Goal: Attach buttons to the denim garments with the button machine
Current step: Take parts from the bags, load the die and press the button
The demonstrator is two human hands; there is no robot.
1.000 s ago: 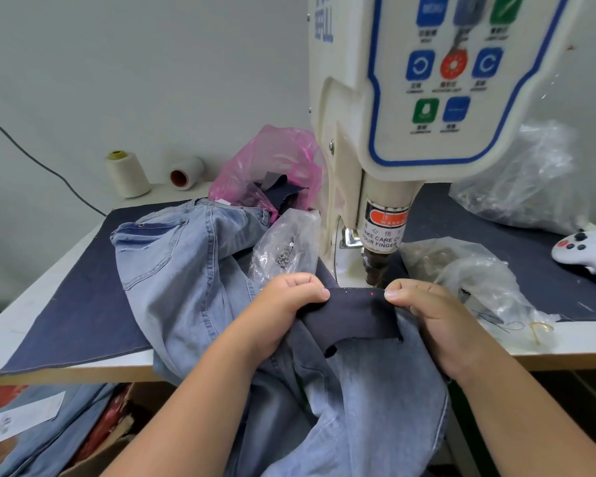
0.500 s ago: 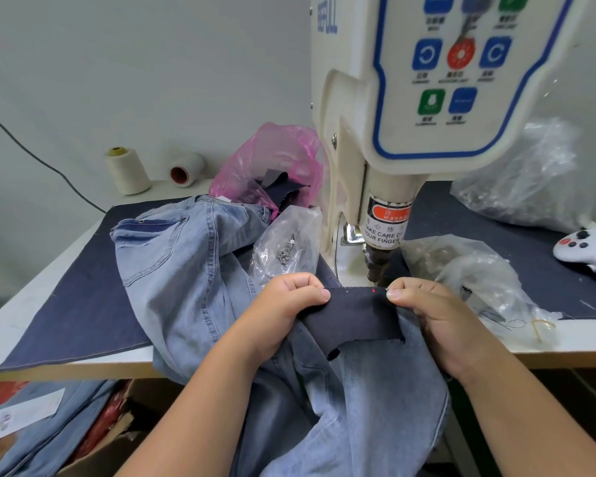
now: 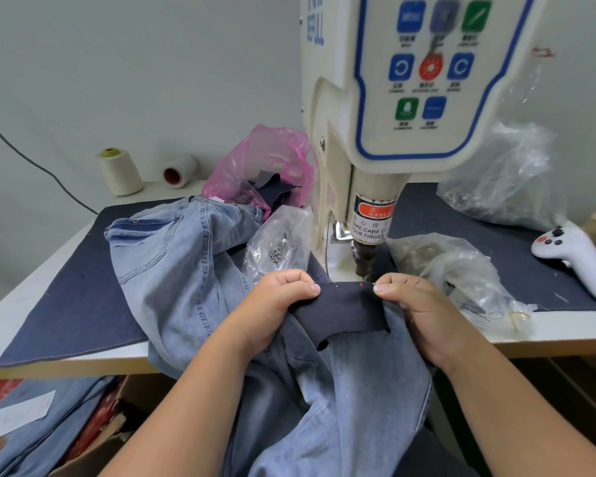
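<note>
A cream button machine with a blue-edged control panel rises at the centre. Its punch head sits just above a dark navy denim piece laid over light-blue jeans. My left hand pinches the left end of the navy piece, and my right hand pinches its right end, holding it taut under the punch. A small red light dot shows on the upper edge of the fabric. The jeans hang over the table's front edge toward me.
A clear bag of metal buttons lies left of the punch, another clear bag to its right. A pink bag, two thread cones, a white controller and a dark cloth mat lie on the table. More denim sits below left.
The view shifted slightly; both hands keep the same pinch on the navy piece under the punch, with barely any movement.
</note>
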